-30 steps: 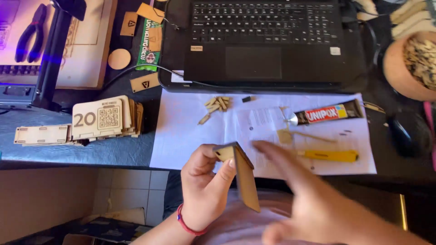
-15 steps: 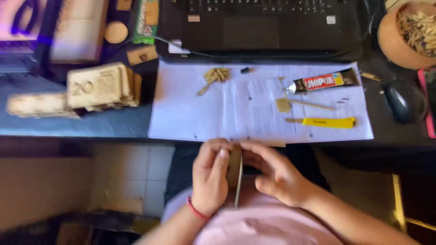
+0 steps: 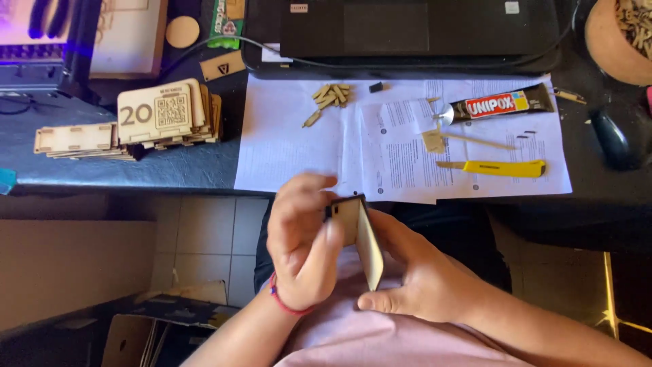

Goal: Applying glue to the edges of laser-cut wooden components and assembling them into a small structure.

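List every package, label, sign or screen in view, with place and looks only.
Glue tube: on the white sheets, black with a red label.
Wooden plaques: stacked at desk left, pale, engraved square code.
Green packet: top edge, narrow.
Laptop: top centre, black; screen out of frame.

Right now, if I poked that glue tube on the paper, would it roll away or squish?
The glue tube would probably squish a bit: it looks like soft, dented metal. It likely wouldn't roll far, since it lies flat and crumpled on the white paper. It looks small and thin, so probably light to push.
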